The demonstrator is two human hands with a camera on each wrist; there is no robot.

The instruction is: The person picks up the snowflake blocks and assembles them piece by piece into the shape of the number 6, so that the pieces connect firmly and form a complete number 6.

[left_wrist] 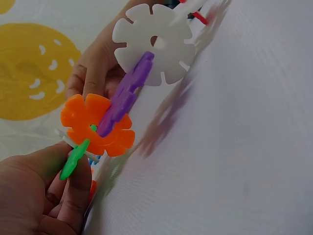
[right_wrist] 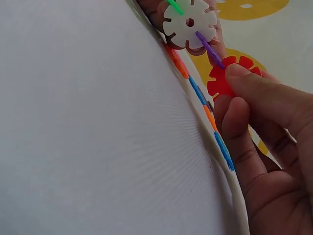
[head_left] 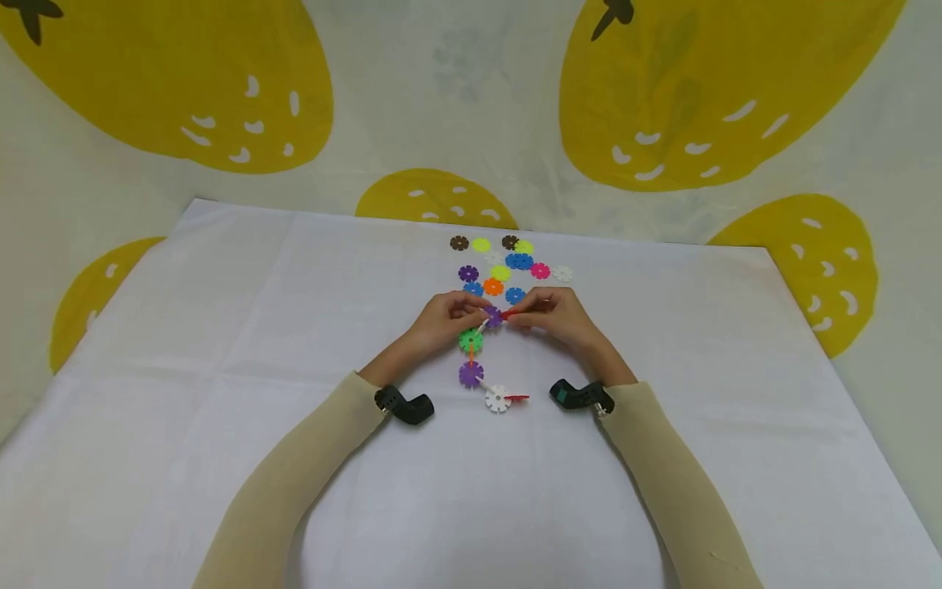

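Notched plastic discs slotted together form a curved chain in the head view, with a green disc [head_left: 471, 340], a lower purple disc [head_left: 471, 374], a white disc [head_left: 498, 400] and an edge-on red disc [head_left: 518, 397]. My left hand [head_left: 446, 319] pinches the chain's upper part, beside the upper purple disc [head_left: 491, 317]. In the left wrist view its fingers are at the green disc [left_wrist: 74, 160] and an edge-on white disc. Between thumb and fingers, my right hand [head_left: 553, 314] holds a red disc [right_wrist: 221, 83], which meets the purple disc [right_wrist: 210, 50].
Loose discs lie behind the hands on the white-covered table [head_left: 699, 327], among them an orange disc [head_left: 493, 286], a pink disc [head_left: 540, 271] and a brown disc [head_left: 459, 243]. A fruit-patterned cloth [head_left: 456, 98] hangs behind the table.
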